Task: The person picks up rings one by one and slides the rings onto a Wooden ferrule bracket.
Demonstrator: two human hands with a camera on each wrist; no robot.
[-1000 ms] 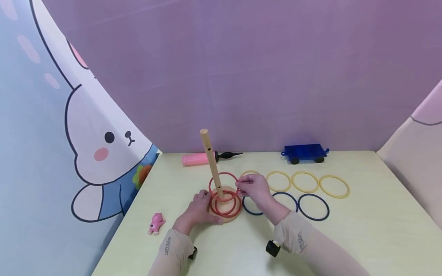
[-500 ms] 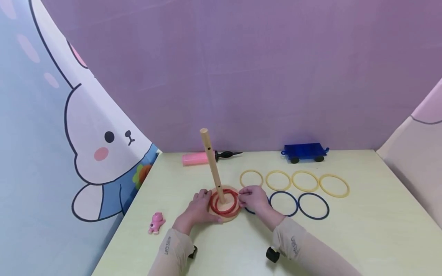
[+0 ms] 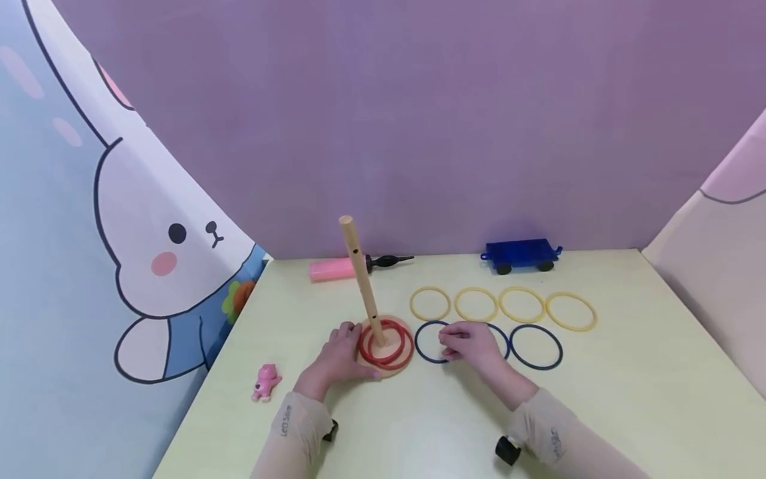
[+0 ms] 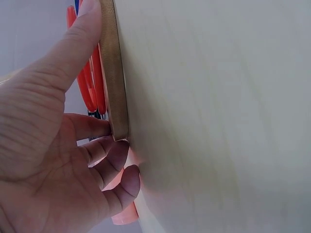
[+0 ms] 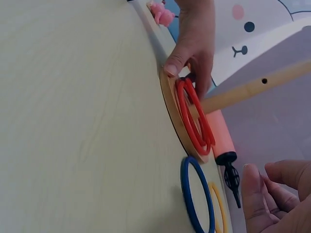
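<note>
A wooden ring-toss stand has a round base [image 3: 390,373] and a tall peg [image 3: 361,273] that leans in the head view. Red rings [image 3: 412,346] lie stacked around the peg's foot. My left hand [image 3: 338,356] grips the base at its left side; in the left wrist view the thumb lies along the base's edge [image 4: 117,92] and the fingers curl at its far end. My right hand [image 3: 477,344] hovers over the blue rings [image 3: 417,342], covering part of two. Its thumb and fingers are apart with nothing between them in the right wrist view.
Behind the blue rings runs a row of yellow rings [image 3: 429,289]. At the table's back are a pink hand pump [image 3: 332,269] and a blue toy wagon [image 3: 520,255]. A pink bear figure [image 3: 266,382] lies left of the left arm.
The right hand lowered a red ring down the peg onto the others, let go of it and moved right over the blue rings. The left hand stays on the base.
</note>
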